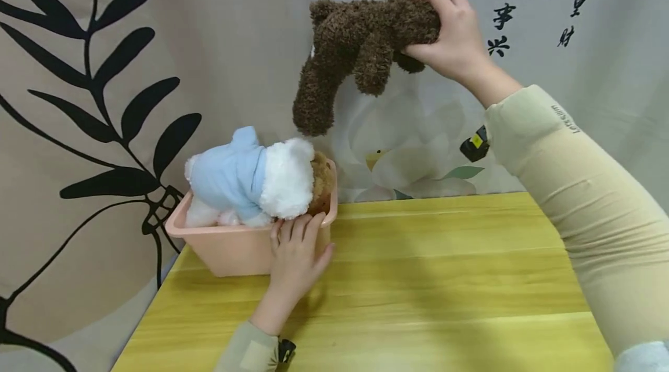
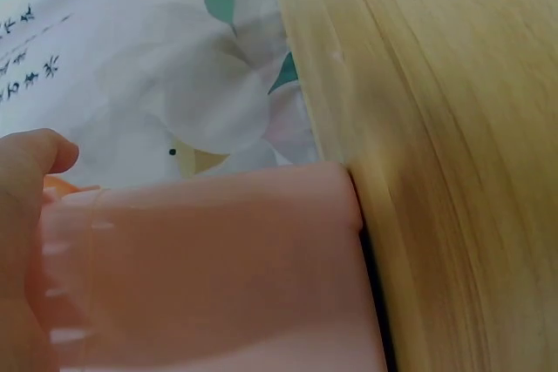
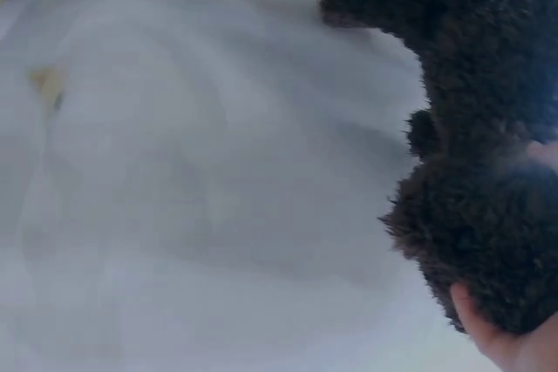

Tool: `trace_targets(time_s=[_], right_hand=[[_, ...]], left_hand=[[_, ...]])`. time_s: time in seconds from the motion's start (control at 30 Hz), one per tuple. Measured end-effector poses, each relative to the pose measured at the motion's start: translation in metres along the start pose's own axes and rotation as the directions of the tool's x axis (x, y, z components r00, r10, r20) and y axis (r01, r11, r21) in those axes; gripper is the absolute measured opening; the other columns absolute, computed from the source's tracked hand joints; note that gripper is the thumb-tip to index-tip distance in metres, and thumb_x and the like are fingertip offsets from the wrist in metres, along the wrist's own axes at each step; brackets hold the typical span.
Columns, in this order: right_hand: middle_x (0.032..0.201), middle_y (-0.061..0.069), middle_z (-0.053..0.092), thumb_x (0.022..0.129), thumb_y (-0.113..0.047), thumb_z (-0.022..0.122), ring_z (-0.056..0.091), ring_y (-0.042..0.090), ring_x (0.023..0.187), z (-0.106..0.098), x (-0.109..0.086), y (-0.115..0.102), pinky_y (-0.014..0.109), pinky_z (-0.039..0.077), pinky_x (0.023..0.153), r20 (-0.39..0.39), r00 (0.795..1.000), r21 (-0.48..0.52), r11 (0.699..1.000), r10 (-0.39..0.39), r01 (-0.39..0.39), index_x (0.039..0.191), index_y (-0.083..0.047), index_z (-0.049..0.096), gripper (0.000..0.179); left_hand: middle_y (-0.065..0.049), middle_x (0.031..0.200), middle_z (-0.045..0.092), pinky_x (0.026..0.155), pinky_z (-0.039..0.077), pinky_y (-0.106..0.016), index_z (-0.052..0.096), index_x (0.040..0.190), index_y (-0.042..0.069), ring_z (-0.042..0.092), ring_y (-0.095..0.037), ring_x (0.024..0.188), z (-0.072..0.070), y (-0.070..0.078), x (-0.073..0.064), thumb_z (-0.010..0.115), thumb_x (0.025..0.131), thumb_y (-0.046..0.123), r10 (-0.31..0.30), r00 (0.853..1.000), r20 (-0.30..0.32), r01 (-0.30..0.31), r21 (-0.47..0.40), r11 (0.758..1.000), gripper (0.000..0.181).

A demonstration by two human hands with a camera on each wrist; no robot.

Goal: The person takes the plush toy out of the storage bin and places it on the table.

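Up in the air, my right hand (image 1: 455, 35) grips a dark brown plush toy (image 1: 360, 35) by its rounded end, the thumb below and the fingers above. Its limbs dangle toward the left. The right wrist view shows the curly plush toy (image 3: 488, 58) with fingers pressed into the pile. My left hand (image 1: 298, 250) holds the front rim of a pink plastic bin (image 1: 225, 250), fingertips over the edge and thumb outside. Inside the bin lies a plush toy in light blue clothing (image 1: 225, 174) with a fluffy white part, and a light brown plush toy (image 1: 323, 180) shows beside it, partly hidden.
The bin stands at the back left of a yellow wood-grain table (image 1: 444, 256). Behind the table hangs a pale curtain (image 1: 251, 41) with black leaves, a large flower and black characters printed on it. The table's left edge runs close to the bin.
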State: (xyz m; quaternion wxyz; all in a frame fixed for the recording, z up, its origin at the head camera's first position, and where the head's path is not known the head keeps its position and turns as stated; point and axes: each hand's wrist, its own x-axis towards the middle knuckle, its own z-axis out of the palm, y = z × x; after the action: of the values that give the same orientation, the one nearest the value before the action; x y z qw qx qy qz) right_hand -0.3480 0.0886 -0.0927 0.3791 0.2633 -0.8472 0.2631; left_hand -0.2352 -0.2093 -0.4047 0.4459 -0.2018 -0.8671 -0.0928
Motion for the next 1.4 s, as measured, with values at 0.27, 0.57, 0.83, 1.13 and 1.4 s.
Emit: trace_targets(time_s=[0.27, 0.57, 0.83, 1.13, 1.4], right_hand=[[0.143, 0.023, 0.033, 0.081, -0.015, 0.071, 0.036, 0.048, 0.126, -0.039, -0.028, 0.019, 0.064, 0.036, 0.095, 0.282, 0.959, -0.275, 0.959, 0.011, 0.070, 0.147, -0.013, 0.041, 0.072], [0.131, 0.026, 0.040, 0.077, -0.017, 0.077, 0.041, 0.055, 0.111, 0.003, -0.073, 0.031, 0.059, 0.050, 0.063, 0.571, 0.819, -0.486, 0.784, -0.049, 0.386, 0.138, -0.008, 0.050, 0.067], [0.126, 0.021, 0.049, 0.080, -0.017, 0.073, 0.051, 0.048, 0.101, 0.060, -0.127, 0.031, 0.041, 0.050, 0.050, 0.738, 0.675, -0.481, 0.718, 0.021, 0.503, 0.128, -0.011, 0.061, 0.049], [0.123, 0.012, 0.056, 0.071, -0.046, 0.080, 0.050, 0.037, 0.100, 0.114, -0.143, 0.019, 0.045, 0.049, 0.070, 0.807, 0.591, -0.339, 0.822, 0.003, 0.459, 0.140, -0.021, 0.052, 0.079], [0.146, 0.004, 0.044, 0.066, -0.055, 0.082, 0.032, 0.031, 0.135, 0.131, -0.143, 0.033, 0.061, 0.026, 0.094, 0.837, 0.534, -0.060, 0.951, -0.118, 0.304, 0.143, -0.024, 0.046, 0.091]], left_hand=[[-0.008, 0.120, 0.052, 0.098, 0.024, -0.055, 0.051, 0.135, 0.016, 0.045, -0.034, 0.109, -0.002, 0.002, 0.001, 0.064, 0.083, 0.042, -0.019, 0.999, 0.037, 0.019, 0.008, 1.000, 0.060], [-0.008, 0.120, 0.051, 0.100, 0.023, -0.055, 0.051, 0.134, 0.017, 0.044, -0.034, 0.109, -0.001, 0.002, -0.002, 0.060, 0.083, 0.040, -0.026, 0.999, 0.038, 0.026, 0.009, 1.000, 0.057], [-0.008, 0.119, 0.053, 0.098, 0.025, -0.055, 0.053, 0.133, 0.016, 0.047, -0.032, 0.108, 0.000, 0.002, -0.002, 0.062, 0.081, 0.038, -0.007, 1.000, 0.002, 0.007, 0.023, 1.000, 0.057], [-0.007, 0.120, 0.053, 0.099, 0.025, -0.054, 0.052, 0.134, 0.017, 0.047, -0.032, 0.110, -0.001, 0.004, -0.002, 0.063, 0.081, 0.037, -0.010, 1.000, 0.004, 0.010, 0.019, 1.000, 0.058], [-0.007, 0.120, 0.053, 0.100, 0.025, -0.053, 0.052, 0.134, 0.016, 0.046, -0.031, 0.110, -0.002, 0.002, -0.002, 0.062, 0.081, 0.037, -0.008, 1.000, 0.007, 0.007, 0.035, 0.999, 0.058]])
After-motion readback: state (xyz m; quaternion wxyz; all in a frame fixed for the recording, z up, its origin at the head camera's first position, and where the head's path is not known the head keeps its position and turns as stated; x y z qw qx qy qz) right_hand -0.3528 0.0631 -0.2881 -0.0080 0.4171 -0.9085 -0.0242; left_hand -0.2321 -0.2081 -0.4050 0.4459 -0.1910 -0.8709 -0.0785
